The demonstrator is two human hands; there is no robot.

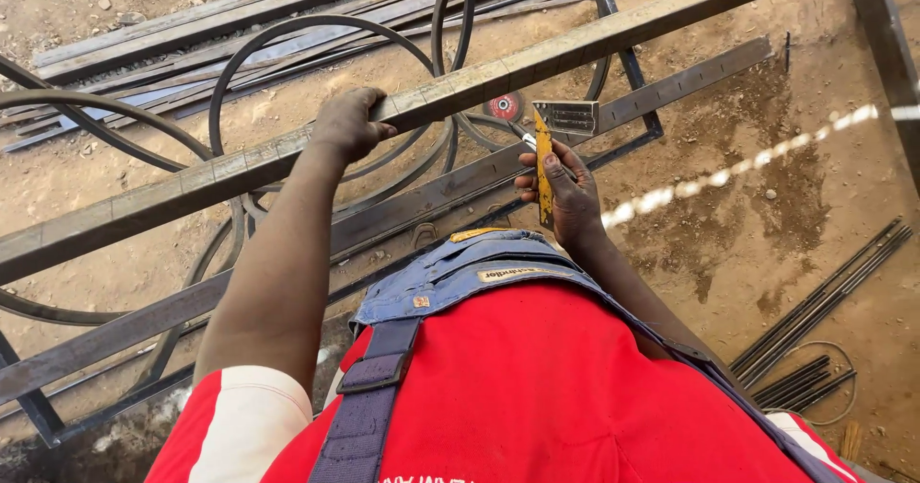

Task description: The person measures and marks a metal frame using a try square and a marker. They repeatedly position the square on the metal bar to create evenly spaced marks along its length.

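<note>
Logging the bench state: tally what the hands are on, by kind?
Square steel tube, gripped by left hand: 1
Yellow-handled try square, held by right hand: 1
Flat steel bar under the square: 1
Total: 3

1. Open sandy ground (767, 205) is left free on the right.
2. Passage ahead is barred by the long square tube (537, 57) and the flat notched bar (671, 85) below it.
3. The left is crowded with curved steel rings (287, 33).
4. The lower right is blocked by thin rods (815, 310).
</note>
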